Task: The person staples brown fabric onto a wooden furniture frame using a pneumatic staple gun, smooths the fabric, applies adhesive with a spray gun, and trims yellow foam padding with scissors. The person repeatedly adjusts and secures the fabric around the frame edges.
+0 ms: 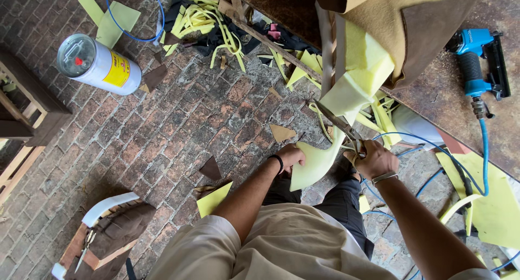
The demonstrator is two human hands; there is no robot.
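Our right hand (375, 158) grips scissors (338, 124) cutting yellow foam (355, 76) at the counter (449, 101) edge; our left hand (291, 156) pinches the hanging foam strip (314, 162). The cut looks partly through, the strip not yet free. Offcuts litter the brick floor (179, 117), with a metal can (97, 64); a blue hose (483, 150) and stapler (476, 60) crowd the right.
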